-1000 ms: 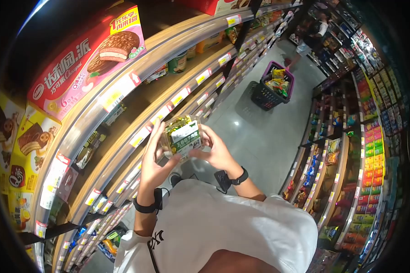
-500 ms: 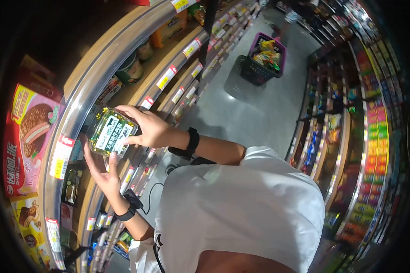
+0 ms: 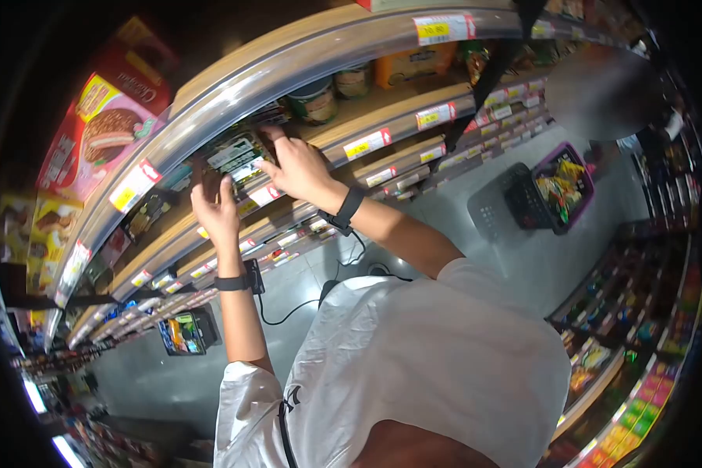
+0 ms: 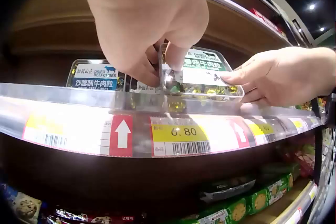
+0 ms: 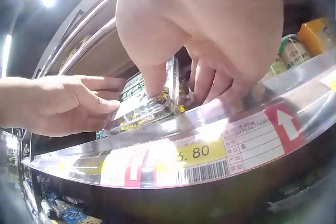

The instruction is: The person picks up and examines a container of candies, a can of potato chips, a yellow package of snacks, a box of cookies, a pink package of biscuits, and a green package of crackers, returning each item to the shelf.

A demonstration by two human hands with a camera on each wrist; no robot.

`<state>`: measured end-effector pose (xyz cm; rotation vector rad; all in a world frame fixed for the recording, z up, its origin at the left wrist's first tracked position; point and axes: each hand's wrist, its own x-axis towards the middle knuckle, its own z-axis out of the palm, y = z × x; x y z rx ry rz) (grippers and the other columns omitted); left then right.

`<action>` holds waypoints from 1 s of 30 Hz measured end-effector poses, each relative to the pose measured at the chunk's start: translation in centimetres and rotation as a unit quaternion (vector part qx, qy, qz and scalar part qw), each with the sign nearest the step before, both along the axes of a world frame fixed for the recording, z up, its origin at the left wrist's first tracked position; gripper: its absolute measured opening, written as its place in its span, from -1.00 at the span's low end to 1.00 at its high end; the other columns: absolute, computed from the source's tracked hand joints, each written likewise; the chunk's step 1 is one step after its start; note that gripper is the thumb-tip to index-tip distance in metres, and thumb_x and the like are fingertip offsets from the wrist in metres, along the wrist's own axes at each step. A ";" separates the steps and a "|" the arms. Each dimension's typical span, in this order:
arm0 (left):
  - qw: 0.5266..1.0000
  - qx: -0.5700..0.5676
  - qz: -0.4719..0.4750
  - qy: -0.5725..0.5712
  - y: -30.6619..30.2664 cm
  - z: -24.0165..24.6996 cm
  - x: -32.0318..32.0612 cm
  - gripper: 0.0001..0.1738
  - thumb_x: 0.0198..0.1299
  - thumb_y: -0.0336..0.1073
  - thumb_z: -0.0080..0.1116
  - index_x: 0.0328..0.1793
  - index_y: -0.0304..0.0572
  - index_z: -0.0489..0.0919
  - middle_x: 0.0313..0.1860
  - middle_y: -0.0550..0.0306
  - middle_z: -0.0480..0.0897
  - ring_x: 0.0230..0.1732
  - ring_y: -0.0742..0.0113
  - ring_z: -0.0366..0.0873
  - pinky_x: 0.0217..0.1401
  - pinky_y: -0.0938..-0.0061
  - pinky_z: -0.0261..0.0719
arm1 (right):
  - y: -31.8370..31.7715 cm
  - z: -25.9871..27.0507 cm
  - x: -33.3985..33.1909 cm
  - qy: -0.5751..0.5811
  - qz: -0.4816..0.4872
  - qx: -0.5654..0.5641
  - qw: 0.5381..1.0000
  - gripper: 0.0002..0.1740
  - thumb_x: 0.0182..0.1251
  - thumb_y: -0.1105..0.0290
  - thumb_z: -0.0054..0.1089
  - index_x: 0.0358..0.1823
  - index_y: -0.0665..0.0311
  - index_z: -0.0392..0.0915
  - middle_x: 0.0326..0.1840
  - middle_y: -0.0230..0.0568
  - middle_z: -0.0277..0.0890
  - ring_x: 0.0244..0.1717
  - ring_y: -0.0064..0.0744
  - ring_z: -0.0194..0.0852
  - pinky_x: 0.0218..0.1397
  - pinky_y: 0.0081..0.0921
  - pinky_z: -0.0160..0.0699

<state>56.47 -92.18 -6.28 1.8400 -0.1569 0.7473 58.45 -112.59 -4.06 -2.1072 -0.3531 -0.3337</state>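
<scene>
A clear plastic box of dried beef cubes point(image 4: 207, 79) with a green and white label is between both hands, tilted just behind the shelf's clear front lip point(image 4: 105, 99). My left hand point(image 3: 217, 214) grips its left end, with the thumb on the label. From the other end my right hand point(image 3: 304, 170) holds it, thumb on top and fingers around the side, as the right wrist view shows. Left of it on the same shelf sits a similar box with a blue label point(image 4: 95, 81). Part of the held box is hidden by the fingers.
Price tags point(image 5: 199, 153) line the shelf edge. Green-topped tubs point(image 3: 313, 101) stand right of the hands, and a red pie carton point(image 3: 105, 129) is on the shelf above. A filled shopping basket point(image 3: 558, 187) stands on the floor, another point(image 3: 186, 334) at lower left.
Both hands have carried the box from in front of the body forward into the shelf, down behind its front lip. The head view has turned toward the shelf.
</scene>
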 end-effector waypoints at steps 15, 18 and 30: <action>0.946 0.240 0.218 -0.001 0.5 0.0 1.8 -0.73 0.19 -0.42 0.46 -0.03 -0.39 0.67 -0.22 -0.21 0.69 -0.18 -0.18 0.64 -0.02 0.12 0.58 | 2.4 -2.1 2.8 -0.148 -0.071 -0.122 0.979 -0.58 0.35 0.03 0.40 0.06 0.17 0.70 -0.16 -0.02 0.74 -0.06 0.02 0.72 -0.04 -0.11 0.71; 0.948 0.220 0.223 0.055 -0.3 0.6 1.5 -0.79 0.18 -0.37 0.43 -0.23 -0.44 0.72 -0.29 -0.31 0.72 -0.19 -0.36 0.64 -0.02 -0.03 0.58 | 2.6 -2.1 2.9 -0.146 -0.078 -0.101 0.981 -0.61 0.31 0.06 0.43 0.00 0.16 0.71 -0.15 -0.07 0.74 -0.08 -0.01 0.71 -0.04 -0.14 0.71; 0.963 0.123 0.238 0.036 0.1 0.9 -9.0 -0.33 0.16 -0.40 0.38 0.42 -0.25 0.43 0.17 -0.10 0.63 0.28 -0.08 0.46 0.45 0.08 0.30 | 2.5 -0.9 2.0 -0.063 -0.064 -0.058 0.994 -0.50 0.18 0.13 0.60 0.10 0.14 0.67 -0.06 -0.17 0.73 0.00 -0.03 0.69 0.04 -0.14 0.67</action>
